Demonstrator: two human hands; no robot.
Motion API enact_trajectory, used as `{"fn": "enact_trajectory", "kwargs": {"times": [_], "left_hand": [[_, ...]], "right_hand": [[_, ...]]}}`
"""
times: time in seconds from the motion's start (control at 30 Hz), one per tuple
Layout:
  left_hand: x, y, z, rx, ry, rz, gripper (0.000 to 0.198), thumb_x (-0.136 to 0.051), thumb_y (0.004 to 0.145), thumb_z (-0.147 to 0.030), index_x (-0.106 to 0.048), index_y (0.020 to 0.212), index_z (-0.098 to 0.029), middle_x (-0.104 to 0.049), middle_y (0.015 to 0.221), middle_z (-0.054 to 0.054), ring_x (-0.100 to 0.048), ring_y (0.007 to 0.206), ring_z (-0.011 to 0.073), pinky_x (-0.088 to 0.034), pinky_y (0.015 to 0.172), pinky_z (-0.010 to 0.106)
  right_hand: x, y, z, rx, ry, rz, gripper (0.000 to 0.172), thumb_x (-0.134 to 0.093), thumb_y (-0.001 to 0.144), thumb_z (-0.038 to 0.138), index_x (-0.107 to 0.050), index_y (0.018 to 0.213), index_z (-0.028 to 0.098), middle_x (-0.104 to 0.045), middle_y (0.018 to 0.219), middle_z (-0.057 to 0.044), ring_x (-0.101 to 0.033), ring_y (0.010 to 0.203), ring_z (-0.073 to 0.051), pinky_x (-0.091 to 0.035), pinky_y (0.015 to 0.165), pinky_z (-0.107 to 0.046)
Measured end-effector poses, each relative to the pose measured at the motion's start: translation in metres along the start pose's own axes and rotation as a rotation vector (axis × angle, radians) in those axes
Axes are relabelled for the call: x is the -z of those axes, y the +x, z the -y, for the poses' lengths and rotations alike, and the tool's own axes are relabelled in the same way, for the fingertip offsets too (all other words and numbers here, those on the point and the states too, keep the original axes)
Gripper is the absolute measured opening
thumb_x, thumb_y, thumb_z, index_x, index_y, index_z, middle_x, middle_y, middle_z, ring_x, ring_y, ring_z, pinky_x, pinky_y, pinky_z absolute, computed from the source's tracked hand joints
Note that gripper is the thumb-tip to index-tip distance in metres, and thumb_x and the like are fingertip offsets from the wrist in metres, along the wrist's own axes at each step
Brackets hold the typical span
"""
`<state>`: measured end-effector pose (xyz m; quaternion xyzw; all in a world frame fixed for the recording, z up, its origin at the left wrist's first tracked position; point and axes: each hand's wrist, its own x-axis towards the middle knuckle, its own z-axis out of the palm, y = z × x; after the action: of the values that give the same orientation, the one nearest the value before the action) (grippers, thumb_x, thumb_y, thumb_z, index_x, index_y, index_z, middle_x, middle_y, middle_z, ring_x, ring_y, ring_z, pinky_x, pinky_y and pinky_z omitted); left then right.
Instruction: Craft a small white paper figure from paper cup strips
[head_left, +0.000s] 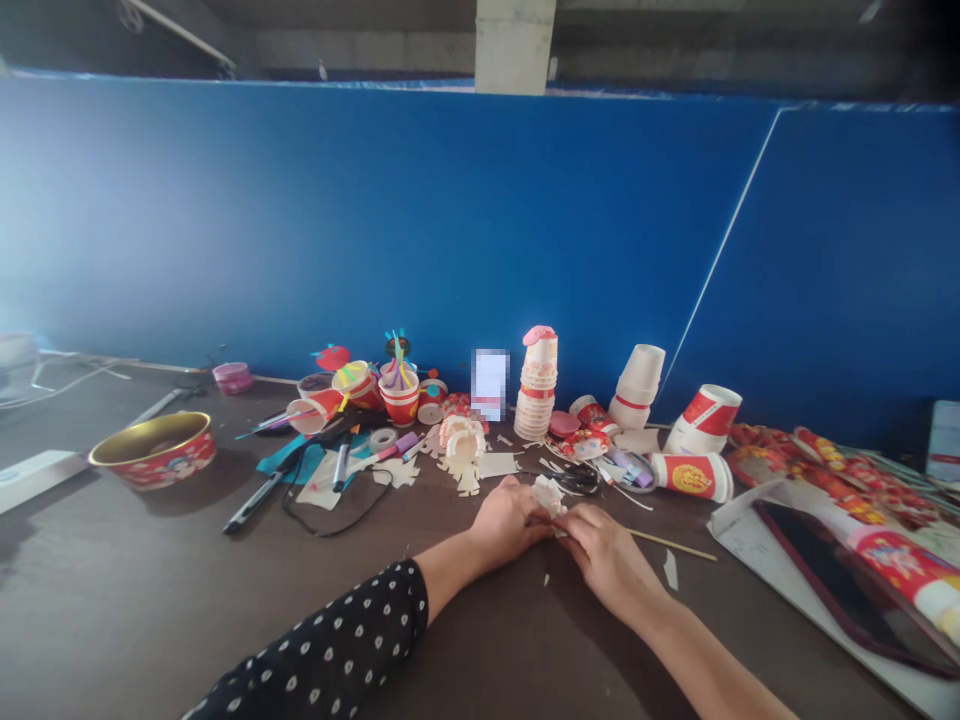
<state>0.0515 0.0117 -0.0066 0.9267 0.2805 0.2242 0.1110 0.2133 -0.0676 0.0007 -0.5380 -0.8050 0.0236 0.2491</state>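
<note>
A small crumpled or cut piece of white paper [550, 494] is pinched between my two hands, low over the tabletop. My left hand [506, 522] grips it from the left with curled fingers. From the right, my right hand [606, 555] closes its fingertips on the lower edge of the same piece. The exact shape of the paper is partly hidden by my fingers. A thin wooden stick [675, 545] lies on the table beside my right hand, its near end hidden behind that hand. Just beyond my hands sits a white cut paper-cup shape with fringed edges [463, 450].
Behind stand a tall stack of paper cups [535, 390] and shorter stacks to the right. At left are a red-and-gold bowl [154, 450], a black marker [259, 500] and decorated cups [399, 395]. A dark tablet-like device [847, 580] lies at right. A blue partition [450, 220] closes off the back.
</note>
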Motion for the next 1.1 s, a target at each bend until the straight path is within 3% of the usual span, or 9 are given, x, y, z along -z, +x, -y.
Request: {"fn": "enact_trajectory", "kwargs": {"times": [0.23,0.6,0.97,1.1], "left_hand": [[0.001,0.000,0.000,0.017,0.011,0.008,0.015,-0.066,0.078,-0.034,-0.071,0.074,-0.020,-0.067,0.071,0.000,-0.058,0.071,0.0151,-0.036,0.077,0.029],[0.001,-0.001,-0.001,0.028,-0.017,-0.005,0.010,-0.067,0.077,-0.030,-0.071,0.076,-0.021,-0.068,0.075,0.000,-0.058,0.072,0.0152,-0.037,0.078,0.029],[0.003,-0.001,-0.002,0.033,-0.056,0.007,0.011,-0.067,0.077,-0.029,-0.072,0.085,-0.024,-0.069,0.079,-0.001,-0.059,0.075,0.0150,-0.036,0.080,0.029],[0.003,-0.001,-0.002,0.027,-0.049,0.011,0.010,-0.066,0.078,-0.030,-0.072,0.083,-0.024,-0.068,0.076,0.000,-0.059,0.074,0.0148,-0.037,0.079,0.029]], "right_hand": [[0.004,-0.002,0.000,0.014,-0.081,0.010,0.024,-0.044,0.089,0.020,-0.067,0.082,0.022,-0.058,0.080,-0.003,-0.054,0.079,-0.017,-0.042,0.070,-0.028],[0.013,-0.009,0.000,0.121,-0.170,0.033,0.025,-0.042,0.088,0.016,-0.058,0.069,0.021,-0.057,0.075,-0.002,-0.051,0.075,-0.016,-0.039,0.065,-0.028],[0.017,-0.011,-0.003,0.106,-0.114,0.108,0.021,-0.046,0.084,0.013,-0.058,0.069,0.020,-0.058,0.072,-0.002,-0.052,0.074,-0.016,-0.038,0.065,-0.027],[0.013,-0.012,-0.005,0.097,-0.094,0.086,0.022,-0.042,0.087,0.014,-0.062,0.081,0.020,-0.061,0.078,-0.003,-0.053,0.077,-0.017,-0.040,0.069,-0.028]]}}
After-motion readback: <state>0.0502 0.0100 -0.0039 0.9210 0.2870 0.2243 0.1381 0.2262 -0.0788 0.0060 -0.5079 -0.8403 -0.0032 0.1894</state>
